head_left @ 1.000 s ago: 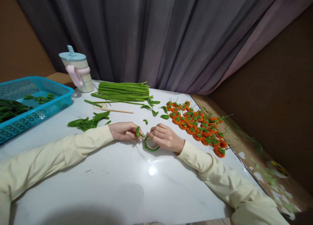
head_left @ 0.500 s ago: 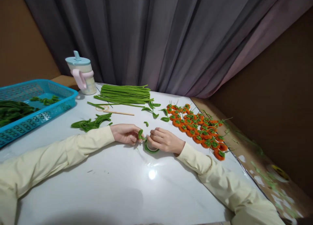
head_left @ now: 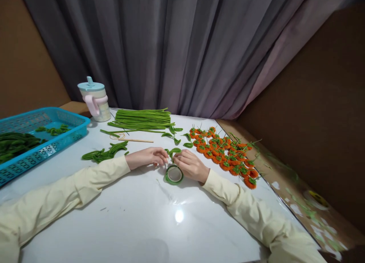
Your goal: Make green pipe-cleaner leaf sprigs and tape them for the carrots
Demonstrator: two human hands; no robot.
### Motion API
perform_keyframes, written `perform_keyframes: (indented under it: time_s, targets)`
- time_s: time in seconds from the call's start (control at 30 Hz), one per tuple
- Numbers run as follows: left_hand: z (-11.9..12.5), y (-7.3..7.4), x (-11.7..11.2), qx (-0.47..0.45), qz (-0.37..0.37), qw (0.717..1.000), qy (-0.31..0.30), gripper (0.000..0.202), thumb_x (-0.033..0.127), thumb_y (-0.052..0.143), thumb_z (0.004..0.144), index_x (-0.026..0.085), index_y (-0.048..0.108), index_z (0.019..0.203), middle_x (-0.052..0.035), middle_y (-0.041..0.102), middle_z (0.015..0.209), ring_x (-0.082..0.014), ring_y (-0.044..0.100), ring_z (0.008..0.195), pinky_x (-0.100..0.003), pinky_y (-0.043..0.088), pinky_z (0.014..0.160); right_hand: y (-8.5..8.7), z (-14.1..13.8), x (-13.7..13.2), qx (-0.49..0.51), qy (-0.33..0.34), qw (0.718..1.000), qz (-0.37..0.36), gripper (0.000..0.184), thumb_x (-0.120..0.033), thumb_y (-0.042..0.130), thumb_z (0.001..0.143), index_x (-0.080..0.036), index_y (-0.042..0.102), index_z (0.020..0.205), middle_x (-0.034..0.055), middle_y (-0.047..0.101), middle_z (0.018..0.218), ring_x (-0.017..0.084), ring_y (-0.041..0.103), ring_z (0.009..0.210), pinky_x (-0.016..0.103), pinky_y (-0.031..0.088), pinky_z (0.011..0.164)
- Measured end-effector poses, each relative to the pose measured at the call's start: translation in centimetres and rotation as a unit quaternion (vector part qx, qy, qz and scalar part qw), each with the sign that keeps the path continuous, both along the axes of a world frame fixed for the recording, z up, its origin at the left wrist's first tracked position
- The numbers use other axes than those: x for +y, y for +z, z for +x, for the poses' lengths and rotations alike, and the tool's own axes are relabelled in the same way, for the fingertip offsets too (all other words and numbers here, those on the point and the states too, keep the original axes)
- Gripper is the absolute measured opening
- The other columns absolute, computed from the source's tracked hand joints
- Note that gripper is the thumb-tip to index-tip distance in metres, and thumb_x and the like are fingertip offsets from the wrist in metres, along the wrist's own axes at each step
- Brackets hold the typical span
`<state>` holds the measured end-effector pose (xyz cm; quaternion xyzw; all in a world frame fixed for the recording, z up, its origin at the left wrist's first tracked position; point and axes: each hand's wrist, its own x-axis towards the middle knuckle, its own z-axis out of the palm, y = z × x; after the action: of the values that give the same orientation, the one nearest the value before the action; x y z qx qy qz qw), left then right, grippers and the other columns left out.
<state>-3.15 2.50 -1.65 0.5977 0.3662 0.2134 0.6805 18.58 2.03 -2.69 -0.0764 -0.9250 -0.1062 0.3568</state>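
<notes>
My right hand (head_left: 192, 165) pinches a small green fuzzy leaf sprig (head_left: 174, 150) at its lower end, the leaves pointing up and left. Directly below the fingertips is a roll of green tape (head_left: 166, 177) with a pale core; I cannot tell whether it hangs or rests on the table. My left hand (head_left: 148, 157) is just left of the sprig, fingers stretched and apart, holding nothing that I can see. Beyond the hands lie several loose green leaf pieces (head_left: 188, 145). A pile of green fuzzy strips (head_left: 105, 152) lies beyond my left forearm.
Green pipe cleaners (head_left: 142, 119) lie in a bundle at the back, a thin wooden stick (head_left: 137, 141) before them. Rows of orange flowers (head_left: 225, 152) cover the right side. A blue basket (head_left: 57, 143) and a lidded cup (head_left: 95, 101) stand at left.
The sprig has passed from my left fingers to my right hand, and my left fingers have spread. More of the tape roll shows. The view has tilted up slightly.
</notes>
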Motion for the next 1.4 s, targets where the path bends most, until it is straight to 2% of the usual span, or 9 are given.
perform_keyframes:
  time_s: [0.13, 0.3, 0.53, 0.67, 0.77, 0.9, 1.03, 1.17, 1.4]
  targets:
    - [-0.2, -0.3, 0.0, 0.034, 0.208, 0.97, -0.119, 0.038, 0.024, 0.068, 0.068, 0.021, 0.061, 0.105, -0.0064, 0.053, 0.124, -0.0235, 0.043, 0.118, -0.034, 0.029, 0.101, 0.1, -0.3, -0.9, 0.113, -0.023, 0.985, -0.131, 0.022, -0.015, 0.035, 0.095, -0.016, 0.056, 0.089, 0.0121, 0.063, 0.082, 0.021, 0.059, 0.086, 0.036, 0.049, 0.071]
    - [-0.1, -1.1, 0.1, 0.134, 0.407, 0.879, -0.208, 0.025, 0.038, 0.061, 0.081, 0.022, 0.062, 0.1, -0.0105, 0.046, 0.135, -0.0272, 0.032, 0.128, -0.041, 0.016, 0.107, 0.3, -0.7, -1.8, 0.202, -0.04, 0.946, -0.249, 0.018, -0.02, 0.045, 0.092, -0.016, 0.061, 0.085, 0.0107, 0.064, 0.083, 0.02, 0.059, 0.079, 0.035, 0.05, 0.072]
    - [1.0, -0.9, -1.4, 0.161, 0.442, 0.875, -0.115, 0.022, 0.039, 0.061, 0.08, 0.018, 0.056, 0.082, -0.014, 0.046, 0.133, -0.029, 0.031, 0.129, -0.042, 0.021, 0.103, 1.1, -0.6, -2.1, 0.277, -0.085, 0.876, -0.386, 0.021, -0.034, 0.056, 0.088, -0.018, 0.067, 0.079, 0.007, 0.067, 0.079, 0.02, 0.061, 0.075, 0.033, 0.05, 0.074]
    - [1.1, 0.9, -1.7, 0.157, 0.377, 0.897, -0.168, 0.026, 0.042, 0.065, 0.077, 0.019, 0.054, 0.081, -0.0073, 0.059, 0.115, -0.0244, 0.048, 0.113, -0.033, 0.031, 0.097, 1.4, -0.1, -1.8, 0.297, -0.077, 0.831, -0.464, 0.021, -0.038, 0.062, 0.084, -0.019, 0.067, 0.077, 0.0053, 0.067, 0.076, 0.021, 0.063, 0.077, 0.032, 0.049, 0.077]
    - [0.6, 2.3, -1.1, 0.136, 0.345, 0.907, -0.2, 0.023, 0.038, 0.061, 0.08, 0.02, 0.055, 0.095, -0.0053, 0.059, 0.109, -0.0189, 0.055, 0.098, -0.026, 0.039, 0.086, 1.4, 0.3, -1.7, 0.314, -0.065, 0.789, -0.524, 0.022, -0.04, 0.065, 0.08, -0.018, 0.066, 0.077, 0.0052, 0.067, 0.076, 0.021, 0.064, 0.077, 0.033, 0.05, 0.076]
    - [0.7, 2.3, -1.0, 0.172, 0.355, 0.888, -0.236, 0.058, 0.038, 0.07, 0.072, 0.022, 0.045, 0.121, -0.0039, 0.057, 0.098, -0.0158, 0.055, 0.076, -0.021, 0.041, 0.067, 1.4, 0.4, -1.8, 0.339, -0.031, 0.733, -0.588, 0.023, -0.039, 0.069, 0.076, -0.017, 0.064, 0.077, 0.0035, 0.067, 0.069, 0.021, 0.065, 0.071, 0.033, 0.051, 0.074]
    - [2.9, 0.5, -2.4, 0.265, 0.432, 0.846, -0.169, 0.042, 0.051, 0.068, 0.071, 0.018, 0.057, 0.094, -0.0006, 0.057, 0.072, -0.0165, 0.053, 0.062, -0.022, 0.034, 0.054, 1.4, 0.6, -2.0, 0.339, -0.015, 0.708, -0.619, 0.021, -0.036, 0.071, 0.075, -0.017, 0.064, 0.077, 0.0031, 0.067, 0.067, 0.02, 0.065, 0.07, 0.032, 0.05, 0.074]
    - [5.6, -0.3, -4.2, 0.394, 0.519, 0.757, -0.041, 0.046, 0.059, 0.045, 0.084, 0.015, 0.058, 0.078, -0.0063, 0.059, 0.066, -0.0208, 0.057, 0.059, -0.027, 0.032, 0.056, 1.3, 0.9, -2.0, 0.327, 0.003, 0.698, -0.637, 0.018, -0.034, 0.071, 0.075, -0.017, 0.064, 0.077, 0.0037, 0.068, 0.07, 0.018, 0.064, 0.068, 0.03, 0.05, 0.072]
    - [3.9, 3.6, -6.0, 0.324, 0.74, 0.59, 0.004, 0.022, 0.031, 0.043, 0.094, 0.014, 0.057, 0.087, -0.0099, 0.065, 0.087, -0.0244, 0.057, 0.084, -0.033, 0.035, 0.07, 0.4, 1.1, -1.5, 0.27, 0.018, 0.7, -0.661, 0.023, -0.036, 0.074, 0.072, -0.015, 0.064, 0.074, 0.0025, 0.067, 0.065, 0.016, 0.063, 0.062, 0.027, 0.05, 0.064]
